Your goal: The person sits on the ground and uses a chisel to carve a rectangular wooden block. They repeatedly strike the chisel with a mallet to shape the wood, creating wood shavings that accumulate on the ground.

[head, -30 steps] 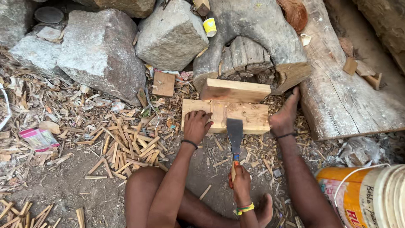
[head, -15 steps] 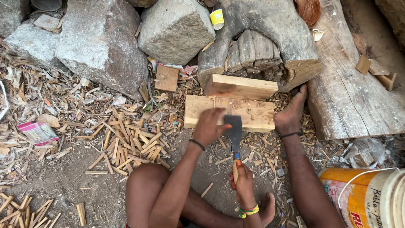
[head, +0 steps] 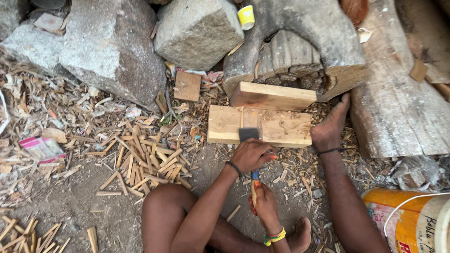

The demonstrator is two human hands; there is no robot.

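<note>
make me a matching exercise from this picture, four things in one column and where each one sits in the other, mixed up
Things:
1. small yellow cup
2. flat pale wooden block
3. orange and white plastic bucket
4. pink wrapper

Places:
A. on the chip-strewn ground at far left
B. under the dark cleaver blade
C. bottom right corner
D. up among the grey rocks

Pairs: 1-D, 2-B, 3-C, 4-A

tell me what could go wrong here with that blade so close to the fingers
The left hand rests right behind the chopping blade on the wooden block, so a slip could cut the fingers. The bare foot bracing the block's end sits close to the cutting line too. The right hand grips only the handle's end, so the blade might twist off line.
</note>
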